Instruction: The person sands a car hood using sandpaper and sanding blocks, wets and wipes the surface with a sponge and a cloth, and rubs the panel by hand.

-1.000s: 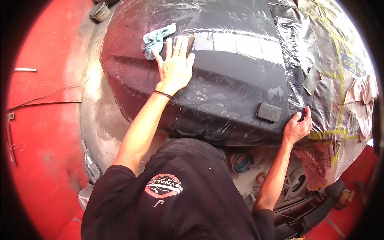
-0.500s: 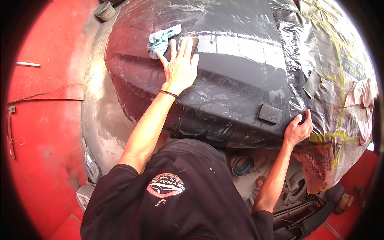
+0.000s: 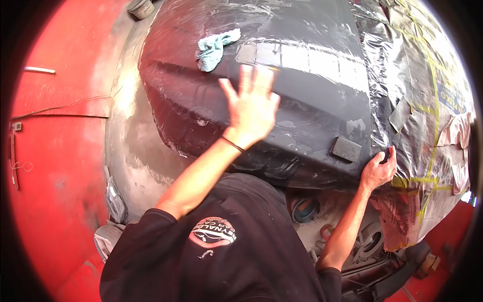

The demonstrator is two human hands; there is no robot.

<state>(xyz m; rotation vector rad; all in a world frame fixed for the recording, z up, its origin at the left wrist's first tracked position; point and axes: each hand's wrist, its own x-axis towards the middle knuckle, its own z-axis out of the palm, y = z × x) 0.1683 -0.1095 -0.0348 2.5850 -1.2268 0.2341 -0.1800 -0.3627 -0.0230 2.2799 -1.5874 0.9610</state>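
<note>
My left hand [image 3: 251, 105] is over the dark grey, wet-looking car panel [image 3: 302, 90], fingers spread and slightly blurred. A thin dark piece with an orange edge shows only partly at its fingertips. Just beyond the fingers, a crumpled light-blue cloth [image 3: 214, 49] lies on the panel. My right hand [image 3: 380, 170] rests at the panel's near right corner, beside the black plastic sheeting, thumb and forefinger apart; its other fingers are curled and partly hidden. A dark rectangular block [image 3: 346, 149] lies on the panel left of it.
Taped masking film [image 3: 422, 126] covers the right side, with a pinkish cloth [image 3: 455, 132] on it. Below the panel are a round blue container [image 3: 305, 209] and dark car parts [image 3: 370, 267]. A bucket [image 3: 141, 8] stands at the upper left, near a red surface [image 3: 60, 176].
My left hand has moved toward me and to the right, away from the blue cloth. My right hand stays at the panel's corner. The whole view has shifted slightly.
</note>
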